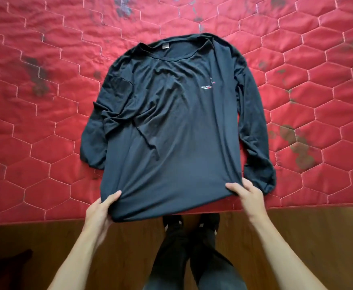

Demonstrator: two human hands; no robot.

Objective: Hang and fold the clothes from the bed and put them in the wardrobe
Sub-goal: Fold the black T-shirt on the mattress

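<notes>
Two hands of mine pinch the hem of one dark shirt.
My left hand and right hand each grip a bottom corner of the long-sleeved shirt, spread front-up across the red quilted mattress, collar farthest away.

The shirt is a thin, soft knit cloth, dark navy and matt, lying in loose creases, with a small printed logo on the chest and a grey woven label inside the collar. The bed is covered in a red quilted cloth with a satin sheen, stitched in pale thread into hexagons, puckered along the seams and marked with dull dark blotches. The floor at the near edge is brown wood, smooth and slightly glossy.
</notes>
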